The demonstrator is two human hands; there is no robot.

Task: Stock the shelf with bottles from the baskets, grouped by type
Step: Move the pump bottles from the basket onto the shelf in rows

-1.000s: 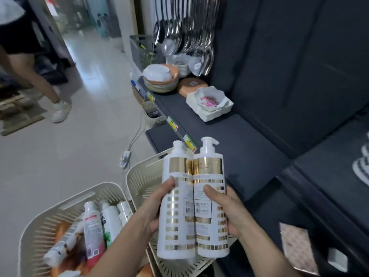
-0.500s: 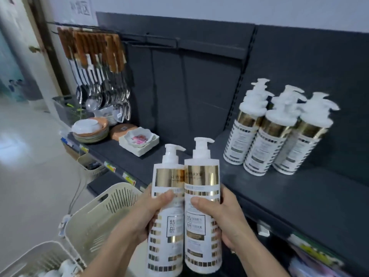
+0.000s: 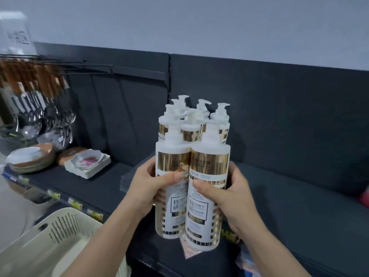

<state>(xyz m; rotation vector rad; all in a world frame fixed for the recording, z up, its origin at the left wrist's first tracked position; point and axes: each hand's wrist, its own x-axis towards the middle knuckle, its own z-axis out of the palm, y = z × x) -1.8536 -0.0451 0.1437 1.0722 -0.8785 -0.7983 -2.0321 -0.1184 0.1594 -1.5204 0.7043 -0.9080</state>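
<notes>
Two hands are up at the shelf (image 3: 299, 198) now. Half a second ago they were lower. The left hand (image 3: 146, 188) wraps round the left pump bottle (image 3: 172, 208) and the right hand (image 3: 227, 198) wraps round the right pump bottle (image 3: 207, 168) — both upright, touching, right in front of the shelf bottles (image 3: 191, 128). A cream basket (image 3: 60, 230) sits low left — I cannot tell what is in it.

A plain pale grey-blue wall (image 3: 199, 23) is seen above a dark grey shelving unit (image 3: 279, 108), whose back panels are divided by a vertical seam. A white paper notice (image 3: 17, 35) is fixed at upper left. A pale floor (image 3: 14, 212) is glimpsed at lower left.
</notes>
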